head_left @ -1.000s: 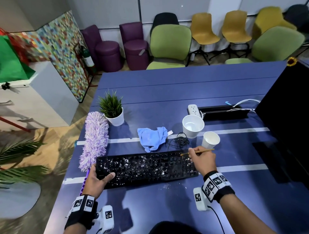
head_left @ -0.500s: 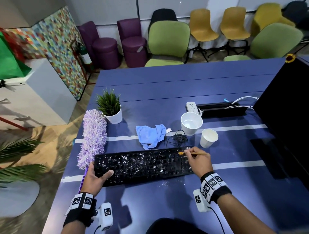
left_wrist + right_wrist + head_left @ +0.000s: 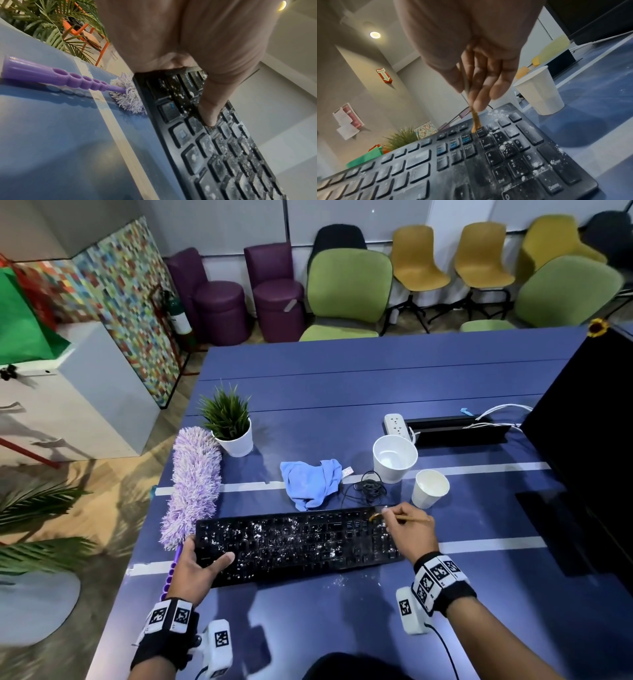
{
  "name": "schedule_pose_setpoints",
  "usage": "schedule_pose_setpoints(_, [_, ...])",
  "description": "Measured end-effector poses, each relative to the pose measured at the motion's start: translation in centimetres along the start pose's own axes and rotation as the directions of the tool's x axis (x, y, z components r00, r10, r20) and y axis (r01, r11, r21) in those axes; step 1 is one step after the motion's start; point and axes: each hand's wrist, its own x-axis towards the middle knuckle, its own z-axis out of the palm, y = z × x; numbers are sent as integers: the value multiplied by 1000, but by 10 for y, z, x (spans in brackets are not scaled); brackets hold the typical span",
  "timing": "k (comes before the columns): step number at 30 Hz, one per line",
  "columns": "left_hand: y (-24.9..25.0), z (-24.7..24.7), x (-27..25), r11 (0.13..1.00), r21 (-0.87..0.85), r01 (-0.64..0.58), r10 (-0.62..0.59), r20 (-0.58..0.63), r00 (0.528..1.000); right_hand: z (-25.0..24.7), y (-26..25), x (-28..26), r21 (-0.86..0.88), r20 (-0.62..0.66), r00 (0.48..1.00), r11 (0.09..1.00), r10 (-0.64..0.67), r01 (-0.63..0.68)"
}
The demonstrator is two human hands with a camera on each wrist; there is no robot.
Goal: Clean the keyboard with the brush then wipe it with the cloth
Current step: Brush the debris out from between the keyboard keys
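Observation:
A black keyboard [image 3: 298, 544] speckled with white powder lies across the blue table [image 3: 359, 392]. My left hand [image 3: 197, 568] grips its left end, thumb [image 3: 211, 108] pressed on the keys [image 3: 223, 155]. My right hand [image 3: 409, 532] pinches a thin wooden brush [image 3: 402, 518] like a pen. Its orange bristles [image 3: 476, 124] touch the keyboard [image 3: 488, 162] at the top of the number pad, near the Num Lock key. A crumpled blue cloth [image 3: 311, 482] lies just behind the keyboard's middle.
A purple fluffy duster [image 3: 195, 484] lies at the keyboard's left end, its handle [image 3: 60, 77] by my left wrist. Two white cups [image 3: 394, 457] [image 3: 430, 487], a coiled black cable [image 3: 368, 489], a potted plant [image 3: 229, 422], a power strip [image 3: 395, 424] and a dark monitor [image 3: 589, 419] stand behind.
My right hand has moved the brush tip left and forward, from off the right end onto the top of the number pad. The left hand keeps its hold.

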Motion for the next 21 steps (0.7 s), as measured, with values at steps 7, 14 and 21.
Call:
schedule_pose_setpoints(7, [3,3,-2,1000,-21,-12,12,1,1000,9,-3,-22,41,57,993,994,-101,99])
schedule_pose_setpoints(14, [1,1,-1,1000,-23,-12,12,11,1000,13,-13,-22,38,91,967,971,-238,236])
schedule_pose_setpoints(21, [2,3,-1,999,-42,-19,19,8,1000,20,-13,-21,-59,209,968,986,-140,155])
